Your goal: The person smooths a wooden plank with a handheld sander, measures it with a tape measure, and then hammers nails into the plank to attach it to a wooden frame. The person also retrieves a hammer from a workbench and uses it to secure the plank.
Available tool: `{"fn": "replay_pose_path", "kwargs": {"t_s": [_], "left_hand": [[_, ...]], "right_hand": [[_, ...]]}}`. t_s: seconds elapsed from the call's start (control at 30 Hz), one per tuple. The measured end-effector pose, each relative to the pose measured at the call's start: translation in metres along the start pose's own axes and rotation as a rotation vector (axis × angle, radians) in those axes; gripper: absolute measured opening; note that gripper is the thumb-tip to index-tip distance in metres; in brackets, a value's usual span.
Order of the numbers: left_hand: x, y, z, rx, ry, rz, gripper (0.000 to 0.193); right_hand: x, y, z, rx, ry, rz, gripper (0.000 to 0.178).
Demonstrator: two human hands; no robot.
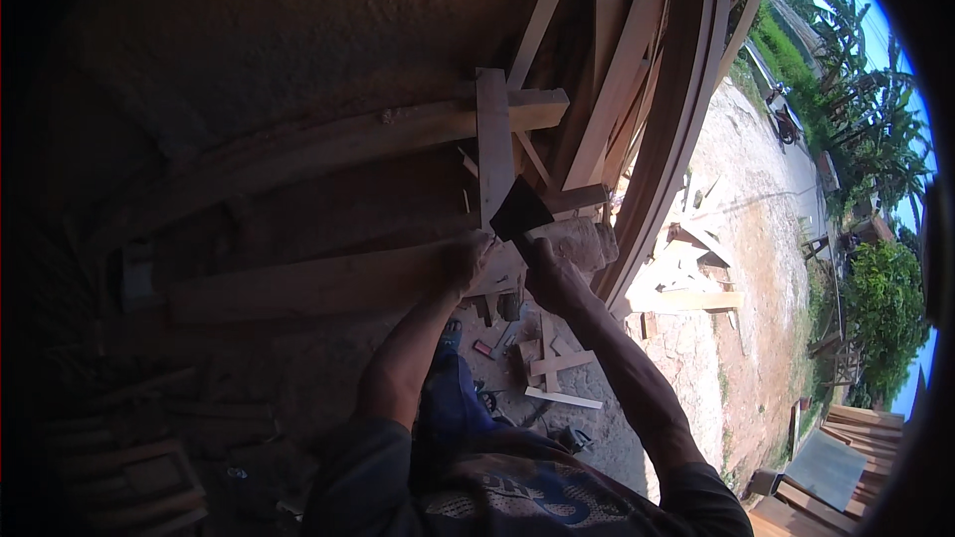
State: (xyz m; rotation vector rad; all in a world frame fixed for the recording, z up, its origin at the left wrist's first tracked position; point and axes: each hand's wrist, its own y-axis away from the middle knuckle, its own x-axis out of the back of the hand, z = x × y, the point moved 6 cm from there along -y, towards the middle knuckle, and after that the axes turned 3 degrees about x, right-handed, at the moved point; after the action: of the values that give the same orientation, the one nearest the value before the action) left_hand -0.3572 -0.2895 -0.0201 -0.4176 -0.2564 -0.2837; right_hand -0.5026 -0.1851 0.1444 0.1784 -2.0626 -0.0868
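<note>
1. The right hand point(553, 276) is closed around the handle of a hatchet point(519, 211), dark blade up and tilted, sitting right at the lower end of an upright wooden slat point(493, 144).
2. The left hand point(468, 261) is wrapped around the bottom of that same slat, steadying it just beside the blade. Fingers look closed on the wood, though it's pretty shadowy there.
3. The slat stands upright with its foot by a chunky log block point(579, 241), which seems to be doing the job of a chopping block. Behind it a long plank point(328, 144) runs across, and another wide board point(298, 283) lies lower down.
4. To the right there's a stack of long curved boards point(667, 109) leaning up and away, and past them a sunlit dirt yard point(766, 239) with light offcuts point(686, 278) scattered about.
5. On the ground between the arms there are more small scraps point(557, 368) and bits I can't make out.
6. My read: this is the trimming step, shaving or chopping the lower end of the slat with the hatchet. Can't tell how much has come off already.
7. Next move, I'd guess, calls for short controlled chops with the holding fingers kept well clear, since they're really close to the edge. The slat also needs to stay firm on the block so it doesn't kick sideways.
</note>
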Motion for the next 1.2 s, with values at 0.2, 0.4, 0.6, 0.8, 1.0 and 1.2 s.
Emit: {"fn": "replay_pose_path", "kwargs": {"t_s": [0.2, 0.4, 0.6, 0.8, 1.0, 1.2], "left_hand": [[0.021, 0.001, 0.026, -0.07, -0.18, -0.042, 0.016], [0.091, -0.001, 0.035, -0.037, -0.632, 0.173, 0.023], [0.104, 0.017, -0.018, 0.302, -0.841, 0.031, 0.035], [0.091, 0.01, -0.02, 0.355, -0.801, -0.019, 0.036], [0.099, 0.014, 0.001, 0.365, -0.783, -0.002, 0.035], [0.091, 0.006, 0.005, 0.297, -0.75, 0.018, 0.033]], "right_hand": [[0.009, 0.0, -0.009, 0.13, -0.081, 0.176, 0.042], [0.002, 0.027, 0.001, 0.043, -0.161, 0.153, 0.046], [0.005, 0.02, -0.015, 0.095, -0.159, 0.118, 0.049], [0.056, 0.011, -0.054, 0.209, -0.155, 0.22, 0.053], [0.199, 0.039, -0.131, 0.537, -0.468, 0.597, 0.02], [-0.014, 0.002, 0.018, -0.157, -0.001, -0.138, 0.028]]}}
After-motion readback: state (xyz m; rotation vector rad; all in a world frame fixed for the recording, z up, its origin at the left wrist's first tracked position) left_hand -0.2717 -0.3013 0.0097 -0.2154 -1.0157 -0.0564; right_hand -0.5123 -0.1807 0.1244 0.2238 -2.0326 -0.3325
